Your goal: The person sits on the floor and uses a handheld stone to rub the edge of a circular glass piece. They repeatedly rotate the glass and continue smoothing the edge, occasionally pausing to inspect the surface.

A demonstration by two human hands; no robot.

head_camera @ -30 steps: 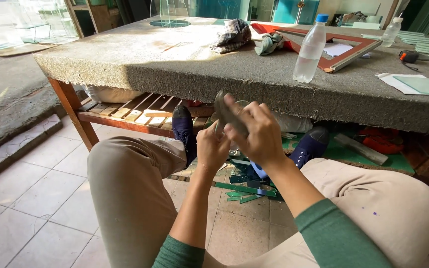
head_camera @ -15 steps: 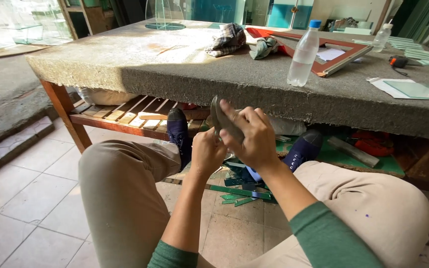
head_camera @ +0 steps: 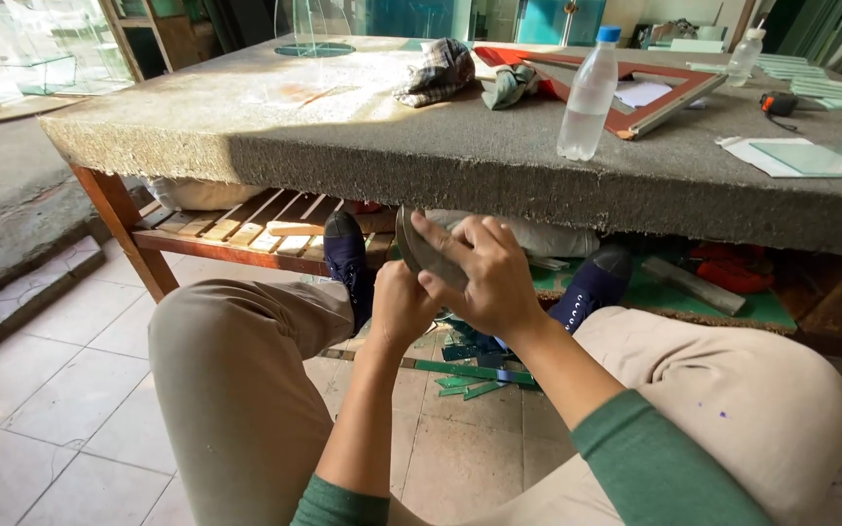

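Between my knees I hold a small curved grey piece (head_camera: 419, 249), thin like a shard of glass or stone, edge-on to the camera. My right hand (head_camera: 484, 278) grips it from the right, fingers spread across its face. My left hand (head_camera: 400, 304) is closed just below it, touching its lower part; what the left hand itself holds is hidden. Both forearms wear green sleeves. I sit with beige trousers, dark blue shoes (head_camera: 346, 255) resting under the table.
A carpet-topped wooden table (head_camera: 363, 146) stands in front, carrying a plastic water bottle (head_camera: 589, 95), a red picture frame (head_camera: 655, 93), cloths (head_camera: 438, 70) and glass sheets (head_camera: 816, 158). Green glass offcuts (head_camera: 470, 375) lie on the tiled floor. A slatted shelf (head_camera: 236, 219) sits under the table.
The view has tilted down and left slightly. My hands stay together on the grey piece, with the right fingers shifting a little over it.
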